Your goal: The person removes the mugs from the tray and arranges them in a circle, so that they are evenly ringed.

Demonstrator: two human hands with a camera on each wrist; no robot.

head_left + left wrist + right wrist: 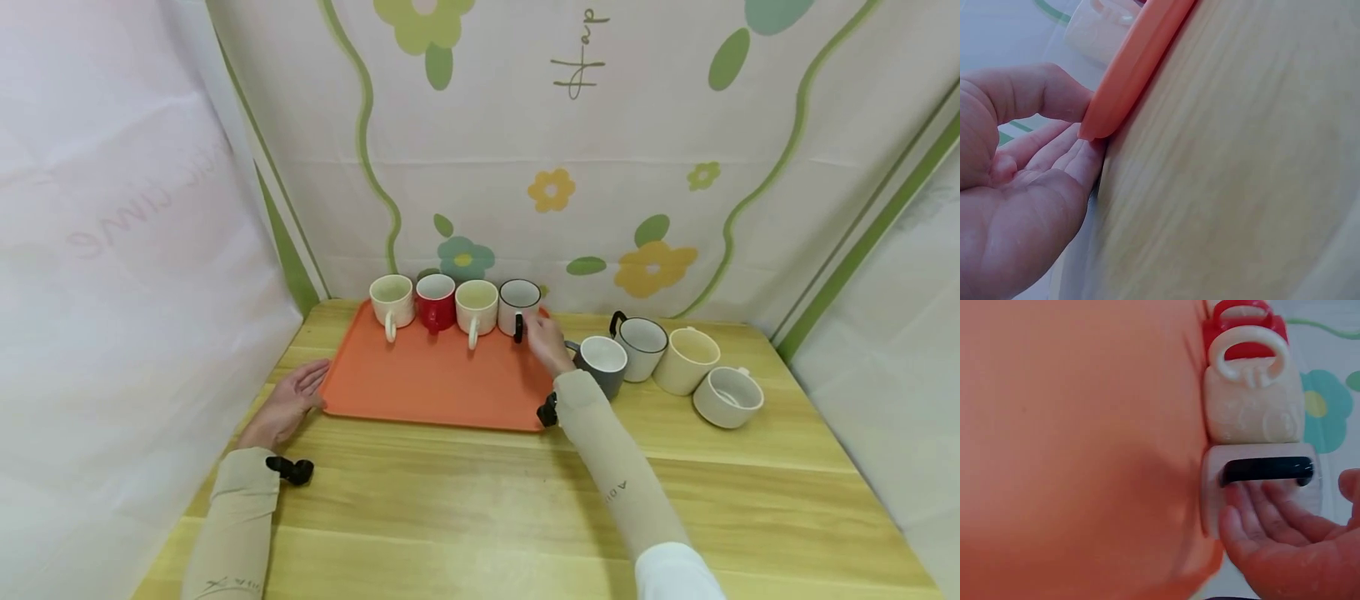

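An orange tray (438, 379) lies on the wooden table, with a row of mugs along its far edge. From left to right stand a cream mug (392, 302), a red mug (437, 305), another cream mug (477, 308) and a white mug with black rim and handle (508, 310). My left hand (288, 404) is at the tray's near left corner, its thumb touching the rim and its fingers extended along the side. My right hand (547, 342) is beside the black-handled mug. In the right wrist view its fingers (1266, 519) reach to the mug's side by the handle, thumb apart.
Right of the tray stand a dark grey mug (602, 367), a white mug with a black handle (641, 350), a pale yellow mug (686, 362) and a low whitish cup (727, 400). A flowered cloth (487, 183) hangs behind the table (450, 500).
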